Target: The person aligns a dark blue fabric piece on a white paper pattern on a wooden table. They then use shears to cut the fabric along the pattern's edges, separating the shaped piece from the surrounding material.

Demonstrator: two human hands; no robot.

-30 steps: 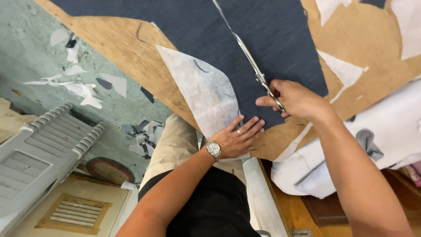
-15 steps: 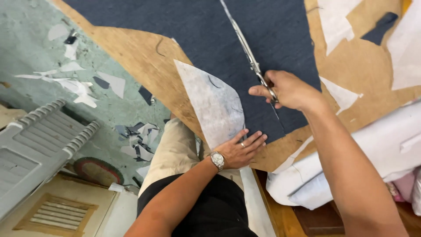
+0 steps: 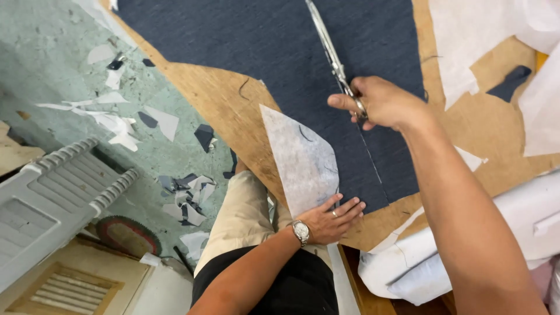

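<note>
Two bare hands are at work over a wooden table (image 3: 216, 99) seen from above. Right hand (image 3: 382, 104) is closed around the handles of a pair of metal scissors (image 3: 332, 55), whose blades point away from the person and lie along a cut line in a sheet of dark blue cloth (image 3: 256, 41). The cloth lies flat on the table and covers most of its upper part. Left hand (image 3: 331, 219) rests palm down, fingers spread flat, on the near edge of the cloth, touching the lower corner of a grey pattern piece (image 3: 300, 160) that lies partly on the cloth and partly on bare wood. It grips nothing. A wristwatch (image 3: 301, 231) sits on the left wrist, and a ring shows on one finger.

White paper sheets (image 3: 472, 46) lie on the table to the right of the cloth. Scraps of cloth and paper (image 3: 122, 119) are scattered on the green floor (image 3: 52, 64) to the left. A grey plastic crate (image 3: 49, 201) stands at the lower left.
</note>
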